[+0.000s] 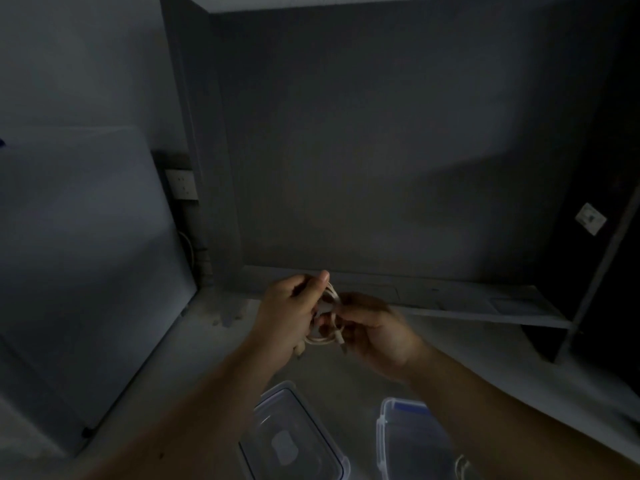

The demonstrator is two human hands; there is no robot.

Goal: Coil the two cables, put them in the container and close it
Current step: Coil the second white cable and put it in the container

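Note:
A white cable [327,317], wound into a small coil, is held up between both hands above the surface. My left hand [289,313] grips the coil from the left with the thumb raised. My right hand [375,332] pinches the cable at the coil's right side. Below, near the bottom edge, a clear plastic container [412,441] with blue trim sits on the right; a pale loop of a second cable [462,467] shows inside it. Its clear lid [291,441] lies flat to the left of it. The scene is dim.
A grey surface [346,375] runs under my arms. A low shelf board [467,303] runs behind the hands against a dark wall. A large pale panel [86,254] leans at the left, and a wall socket [181,183] sits beside it.

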